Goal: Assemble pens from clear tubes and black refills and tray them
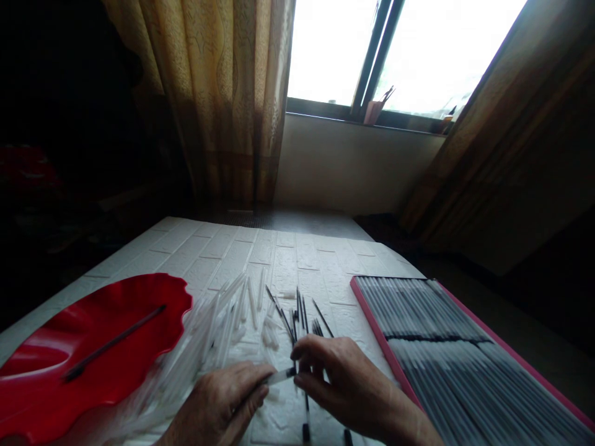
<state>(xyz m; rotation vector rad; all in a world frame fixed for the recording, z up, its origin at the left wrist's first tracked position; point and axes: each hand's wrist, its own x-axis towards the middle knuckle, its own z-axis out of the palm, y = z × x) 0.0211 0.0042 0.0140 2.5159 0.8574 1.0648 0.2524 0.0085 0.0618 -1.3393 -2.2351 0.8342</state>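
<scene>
Between the thumb and fingers of my left hand [227,396] is a slim clear tube [281,376] with a black end, pointing right. My right hand [341,381] has its thumb and fingertips closed around that black end. Beneath and beyond my right hand lie several thin dark sticks [303,313] with pointed tips, some with black ends toward me. A loose heap of clear and whitish tubes [218,328] spreads beside and beyond my left hand, partly blurred. Some small clear pieces [269,334] lie between the heap and the dark sticks.
A red scalloped tray [153,291] at left holds one dark stick [114,344]. At right, a pink-edged box [372,310] is packed with two rows of clear tubes with dark insides [446,365]. A white brick-patterned table [297,254] stands before a curtain [223,93] and window.
</scene>
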